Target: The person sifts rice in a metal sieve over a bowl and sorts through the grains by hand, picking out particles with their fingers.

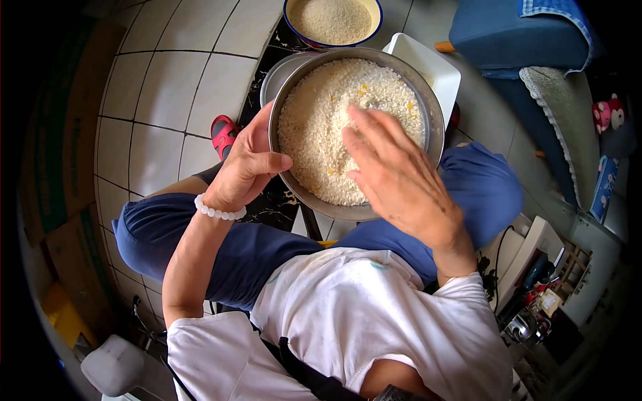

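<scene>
A round metal bowl (pixel 434 113) holds white grains (pixel 311 127) with a few yellow bits among them. My left hand (pixel 246 164), with a white bead bracelet at the wrist, grips the bowl's left rim, thumb over the edge and the other fingers hidden under it. Over the right part of the grains is my right hand (pixel 394 170), palm down, fingers slightly apart and a little blurred. Its fingertips are at or just above the grain surface; nothing shows held in it.
Beyond the bowl stands an enamel basin (pixel 378 19) of finer grains. A white plastic tray (pixel 449 73) and a grey lid-like dish (pixel 269 83) lie partly under the bowl, by a black marbled surface (pixel 267 204). A blue padded seat (pixel 491 40) is at upper right.
</scene>
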Demonstrator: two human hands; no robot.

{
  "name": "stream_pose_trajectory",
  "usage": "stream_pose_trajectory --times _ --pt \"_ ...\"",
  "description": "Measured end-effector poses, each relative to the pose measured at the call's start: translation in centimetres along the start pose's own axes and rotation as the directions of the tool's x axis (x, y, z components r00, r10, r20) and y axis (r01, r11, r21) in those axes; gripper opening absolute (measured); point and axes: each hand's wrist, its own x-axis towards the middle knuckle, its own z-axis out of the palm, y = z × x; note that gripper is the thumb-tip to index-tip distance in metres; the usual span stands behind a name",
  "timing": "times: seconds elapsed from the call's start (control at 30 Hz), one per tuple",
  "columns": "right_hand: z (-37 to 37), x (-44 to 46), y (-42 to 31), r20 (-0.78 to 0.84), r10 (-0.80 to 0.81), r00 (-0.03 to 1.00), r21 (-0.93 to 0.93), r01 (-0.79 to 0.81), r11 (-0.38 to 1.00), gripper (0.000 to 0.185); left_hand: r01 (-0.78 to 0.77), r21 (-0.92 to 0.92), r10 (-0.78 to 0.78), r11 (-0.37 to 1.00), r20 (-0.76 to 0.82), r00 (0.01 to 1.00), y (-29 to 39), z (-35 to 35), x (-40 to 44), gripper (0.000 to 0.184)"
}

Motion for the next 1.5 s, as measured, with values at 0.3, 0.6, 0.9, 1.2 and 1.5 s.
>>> stream_pose_trajectory --times 0.3,0.6,0.9,1.2,1.5 --pt "1.1 -0.9 -1.7 0.044 -0.252 0.967 0.22 0.237 0.946 0.025 0.014 -0.007 -0.013 1.0 0.025 1.0 0.2 0.1 0.0 0.085" --pt "1.4 0.2 0.9 -0.108 -0.039 0.993 -0.068 0.031 0.997 0.035 0.045 -0.027 -0.044 0.999 0.022 0.999 -0.2 0.6 0.0 0.088" --pt "1.3 1.1 2.4 -0.13 0.08 0.988 -0.087 -0.091 0.992 0.043 0.052 -0.023 -0.051 0.998 0.052 0.997 -0.9 0.5 0.3 0.09" --pt "1.1 0.7 1.3 -0.005 -0.058 0.998 0.104 0.059 0.993 0.04 0.076 -0.05 -0.073 0.996 0.056 0.996 -1.0 0.5 0.2 0.089" --pt "4.4 1.9 -0.1 -0.134 -0.177 0.975 -0.008 0.177 0.984 0.019 0.049 0.017 -0.051 0.999 0.077 0.996 -2.0 -0.2 0.4 0.091"
